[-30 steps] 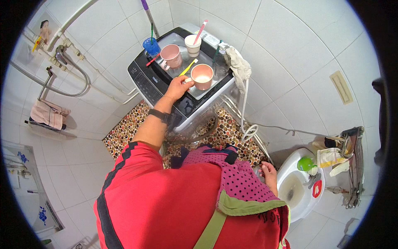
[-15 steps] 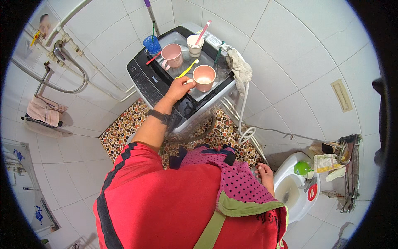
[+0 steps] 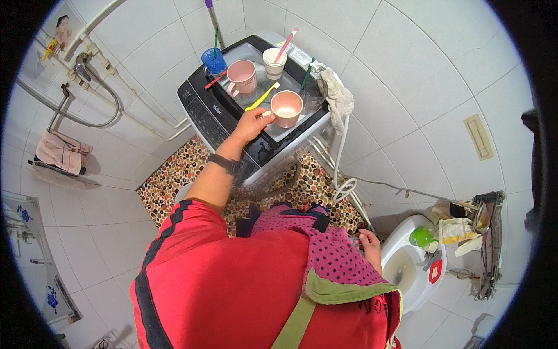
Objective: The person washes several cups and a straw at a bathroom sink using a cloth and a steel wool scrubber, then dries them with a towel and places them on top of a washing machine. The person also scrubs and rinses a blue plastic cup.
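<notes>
My left hand (image 3: 254,125) is closed on the handle of a pink mug (image 3: 286,110), which stands upright at the near right of the washing machine (image 3: 209,113) lid. Beside my fingers lies a yellow toothbrush (image 3: 263,97). Farther back are a second pink mug (image 3: 242,75) and a white cup (image 3: 274,65) with a pink toothbrush (image 3: 286,45) in it. A red toothbrush (image 3: 215,80) lies next to a blue cup (image 3: 213,61). My right hand (image 3: 370,249) hangs low beside the dotted apron, fingers curled around something greyish and see-through, mostly hidden.
A grey cloth (image 3: 337,99) drapes over the machine's right corner, near a green toothbrush (image 3: 307,74). To my right stands a white washbasin (image 3: 410,264) with a green bottle (image 3: 422,237) and a red soap dish (image 3: 436,271). Pipes and a hose (image 3: 110,119) run along the left wall.
Almost nothing differs. My left hand stays on the mug's handle, and the view has shifted very slightly.
</notes>
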Demonstrator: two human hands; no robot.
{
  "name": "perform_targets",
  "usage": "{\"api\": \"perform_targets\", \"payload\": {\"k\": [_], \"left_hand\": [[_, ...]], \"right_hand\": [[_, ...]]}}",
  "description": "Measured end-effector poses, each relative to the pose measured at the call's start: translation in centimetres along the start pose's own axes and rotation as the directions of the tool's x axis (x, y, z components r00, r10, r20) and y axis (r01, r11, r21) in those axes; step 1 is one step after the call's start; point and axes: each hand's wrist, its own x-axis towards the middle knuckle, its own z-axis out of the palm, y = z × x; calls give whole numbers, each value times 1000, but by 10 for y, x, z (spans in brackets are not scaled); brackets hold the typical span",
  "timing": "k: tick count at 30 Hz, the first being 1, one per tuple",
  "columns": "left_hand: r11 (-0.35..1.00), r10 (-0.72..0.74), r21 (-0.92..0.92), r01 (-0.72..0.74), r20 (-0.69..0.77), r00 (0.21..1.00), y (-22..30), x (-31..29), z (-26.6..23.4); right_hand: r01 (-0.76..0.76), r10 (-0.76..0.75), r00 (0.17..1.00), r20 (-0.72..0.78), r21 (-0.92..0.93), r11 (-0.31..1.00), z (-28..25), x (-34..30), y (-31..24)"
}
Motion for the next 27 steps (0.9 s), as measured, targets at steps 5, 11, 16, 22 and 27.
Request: {"api": "perform_targets", "payload": {"k": [5, 11, 16, 22, 27], "left_hand": [[1000, -7, 8, 7, -4, 1000, -1, 1, 0], [1000, -2, 10, 1, 8, 1000, -2, -1, 0], [999, 6, -51, -5, 21, 1000, -4, -1, -1], [999, 15, -44, -14, 28, 999, -6, -2, -1], [999, 16, -29, -15, 23, 1000, -9, -5, -1]], "right_hand": [[-22, 22, 1000, 2, 39, 999, -1, 2, 6], [-13, 13, 1000, 18, 33, 999, 0, 0, 7], [-28, 28, 1000, 1, 22, 999, 3, -4, 4], [-31, 31, 1000, 1, 26, 999, 7, -7, 3], [-36, 36, 999, -3, 9, 999, 8, -9, 4]]}}
